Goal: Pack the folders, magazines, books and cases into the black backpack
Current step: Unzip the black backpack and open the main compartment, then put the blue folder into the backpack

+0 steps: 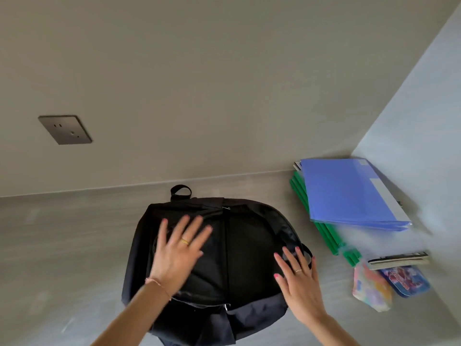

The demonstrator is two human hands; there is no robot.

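The black backpack (239, 248) lies flat on the grey surface, its top handle pointing toward the wall. My left hand (178, 253) lies spread over the backpack's left half with straight fingers. At the bag's right edge is my right hand (300, 285), fingers also straight and holding nothing. To the right, a blue folder (349, 193) tops a stack of green folders (326, 233). Nearer me lie some magazines or books (399, 259), a pastel case (371, 290) and a blue printed case (406, 280).
A wall with a dark socket plate (65, 129) rises behind the grey surface (62, 245). A second wall closes off the right side behind the folders. Bare surface lies left of the backpack.
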